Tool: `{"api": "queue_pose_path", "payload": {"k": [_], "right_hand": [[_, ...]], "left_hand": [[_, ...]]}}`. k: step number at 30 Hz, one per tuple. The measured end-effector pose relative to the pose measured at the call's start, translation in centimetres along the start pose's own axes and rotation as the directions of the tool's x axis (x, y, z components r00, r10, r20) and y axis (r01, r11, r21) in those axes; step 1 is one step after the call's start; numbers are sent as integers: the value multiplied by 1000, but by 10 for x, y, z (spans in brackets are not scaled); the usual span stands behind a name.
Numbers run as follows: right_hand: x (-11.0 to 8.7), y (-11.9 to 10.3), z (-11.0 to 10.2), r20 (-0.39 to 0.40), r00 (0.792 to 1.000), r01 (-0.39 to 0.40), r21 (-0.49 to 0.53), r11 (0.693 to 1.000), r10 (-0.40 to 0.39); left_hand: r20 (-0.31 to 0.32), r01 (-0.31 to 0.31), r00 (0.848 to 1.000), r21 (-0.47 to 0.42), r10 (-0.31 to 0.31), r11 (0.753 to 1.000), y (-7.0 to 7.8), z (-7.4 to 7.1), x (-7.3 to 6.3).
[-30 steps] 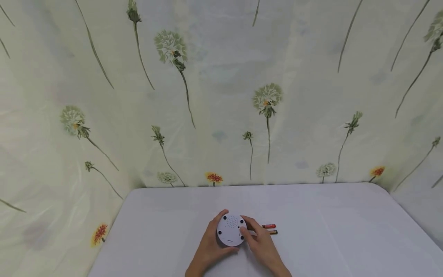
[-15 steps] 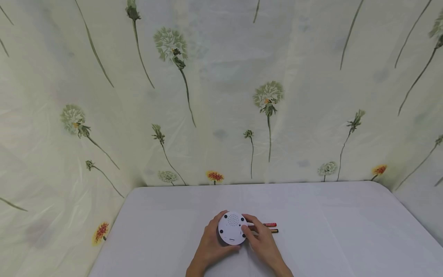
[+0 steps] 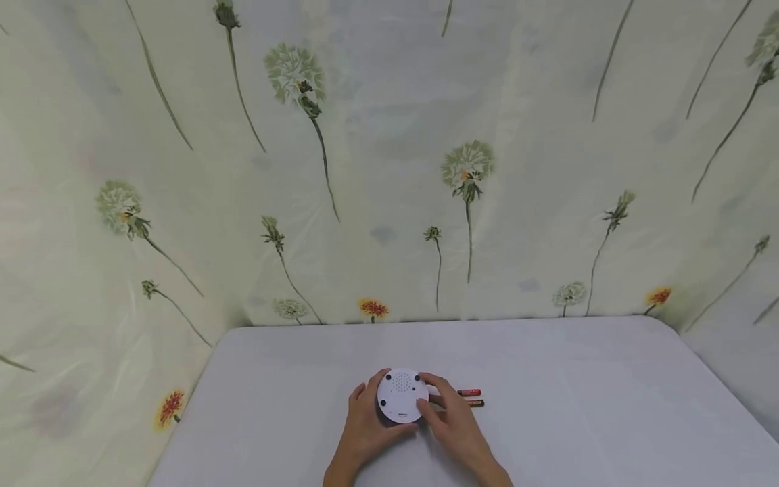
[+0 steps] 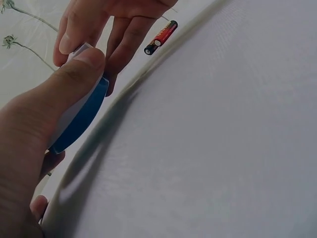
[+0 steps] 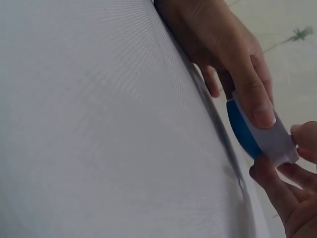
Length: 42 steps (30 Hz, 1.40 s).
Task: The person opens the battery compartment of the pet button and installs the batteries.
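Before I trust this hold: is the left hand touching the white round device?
Touching. The right wrist view shows it: the thumb of the left hand lies on the white round device, with no gap.

No legible text. Red battery (image 3: 469, 392) and dark battery (image 3: 477, 403) carry lettering, too small and blurred to read. Disc (image 3: 398, 402) has small dark mark near lower edge, also unreadable.
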State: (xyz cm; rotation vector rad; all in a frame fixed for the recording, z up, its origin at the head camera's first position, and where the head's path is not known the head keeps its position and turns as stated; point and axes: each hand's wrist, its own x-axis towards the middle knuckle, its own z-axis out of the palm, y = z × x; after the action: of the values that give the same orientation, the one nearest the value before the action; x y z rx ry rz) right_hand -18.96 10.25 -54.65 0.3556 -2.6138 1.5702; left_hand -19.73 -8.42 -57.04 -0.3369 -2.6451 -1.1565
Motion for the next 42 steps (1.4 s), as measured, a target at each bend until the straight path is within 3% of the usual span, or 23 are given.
{"api": "queue_pose_path", "payload": {"k": [4, 8, 12, 15, 17, 20, 23, 28, 35, 42], "right_hand": [[-1, -2, -2, 21, 1000, 18, -53, 998, -17], [-2, -4, -4, 32, 997, 76, -129, 989, -72], [-5, -6, -4, 15, 986, 165, -258, 952, -166], [0, -8, -5, -11, 972, 220, -314, 924, -235], [3, -10, -5, -18, 961, 256, -337, 906, -278], [5, -12, -4, 4, 947, 301, -373, 878, -323], [5, -17, -4, 63, 940, 325, -460, 827, -334], [6, -31, -7, 206, 934, 357, -591, 723, -292], [16, -48, -9, 344, 862, 504, -667, 548, -373], [25, -61, -7, 479, 823, 567, -729, 384, -306]], "left_hand": [[-9, -30, 999, 43, 31, 999, -2, 3, 2], [7, -19, 1000, 73, 19, 997, -2, 5, 2], [13, -29, 1000, 103, 28, 994, 0, 3, 1], [7, -49, 999, 104, 48, 993, 1, 0, 8], [10, -33, 999, 98, 33, 995, 1, -1, 11], [36, 38, 999, 73, -41, 997, 1, -1, 10], [62, 98, 993, 74, -103, 992, 1, 0, 5], [69, 122, 989, 79, -127, 989, -1, 4, -1], [60, 78, 995, 88, -84, 993, -2, 4, -3], [86, 63, 994, 98, -71, 993, 0, 4, 1]]}}
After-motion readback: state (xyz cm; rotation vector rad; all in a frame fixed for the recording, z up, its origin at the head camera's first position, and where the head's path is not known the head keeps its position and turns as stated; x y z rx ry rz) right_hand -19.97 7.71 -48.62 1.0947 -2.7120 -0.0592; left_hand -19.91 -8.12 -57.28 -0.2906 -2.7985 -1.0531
